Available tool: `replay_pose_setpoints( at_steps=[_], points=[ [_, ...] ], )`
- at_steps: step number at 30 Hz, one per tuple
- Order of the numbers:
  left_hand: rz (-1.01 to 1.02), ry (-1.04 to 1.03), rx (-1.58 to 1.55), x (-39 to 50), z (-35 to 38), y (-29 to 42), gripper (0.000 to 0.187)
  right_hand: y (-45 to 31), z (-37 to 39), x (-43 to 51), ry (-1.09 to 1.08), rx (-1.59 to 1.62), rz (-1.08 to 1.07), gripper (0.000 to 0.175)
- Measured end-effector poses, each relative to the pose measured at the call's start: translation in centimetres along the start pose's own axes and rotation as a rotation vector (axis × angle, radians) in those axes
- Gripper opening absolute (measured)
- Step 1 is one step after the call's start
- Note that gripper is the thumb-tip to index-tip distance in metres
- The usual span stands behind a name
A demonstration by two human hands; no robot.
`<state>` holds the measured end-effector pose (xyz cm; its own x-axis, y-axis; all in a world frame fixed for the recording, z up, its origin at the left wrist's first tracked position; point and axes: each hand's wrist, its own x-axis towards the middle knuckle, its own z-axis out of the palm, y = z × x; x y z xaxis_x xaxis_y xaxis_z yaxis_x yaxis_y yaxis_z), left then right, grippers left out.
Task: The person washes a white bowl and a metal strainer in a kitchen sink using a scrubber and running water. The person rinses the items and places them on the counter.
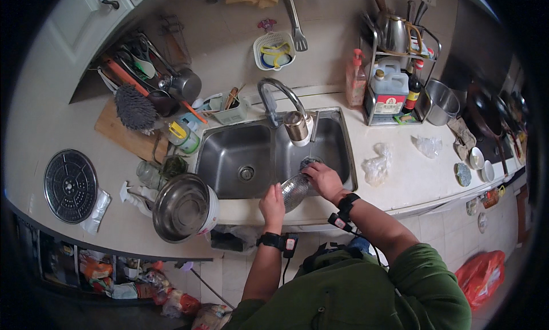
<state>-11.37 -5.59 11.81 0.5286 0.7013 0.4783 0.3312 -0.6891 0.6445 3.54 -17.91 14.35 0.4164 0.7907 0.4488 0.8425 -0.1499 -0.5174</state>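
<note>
Over the front edge of the right sink basin point(339, 158), my left hand point(272, 205) grips the rim of a metal strainer point(295, 193) with a finely dotted surface. The strainer is tilted. My right hand point(324, 182) holds a dark grey scouring pad point(309, 162), probably steel wool, at the strainer's far end. My right fingers partly cover the pad and that end. Just beyond my hands stands the curved faucet point(281, 83) with a cylindrical filter point(297, 126) on it.
Left of the sink, a steel bowl point(182, 208) sits stacked at the counter edge, near a spray bottle point(135, 197) and a glass jar point(148, 173). A round steamer plate point(70, 186) lies farther left. Plastic bags point(377, 163) and a metal rack point(403, 120) with bottles are at right.
</note>
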Motion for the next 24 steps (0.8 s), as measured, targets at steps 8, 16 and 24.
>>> replay_pose_setpoints(
  at_steps=[8, 16, 24],
  points=[
    [-0.045, -0.029, -0.017, -0.3, 0.6, 0.2, 0.032, 0.4, 1.3, -0.7, 0.124, 0.525, 0.591, 0.022],
    [-0.062, -0.028, -0.040, 0.1, 0.8, -0.4, 0.030, -1.0, 1.1, -1.0, 0.107, 0.389, 0.371, 0.046],
    [-0.026, -0.057, 0.042, 0.4, 0.7, 0.6, 0.031, -1.1, 0.6, -0.3, 0.096, 0.225, 0.165, 0.032]
  ],
)
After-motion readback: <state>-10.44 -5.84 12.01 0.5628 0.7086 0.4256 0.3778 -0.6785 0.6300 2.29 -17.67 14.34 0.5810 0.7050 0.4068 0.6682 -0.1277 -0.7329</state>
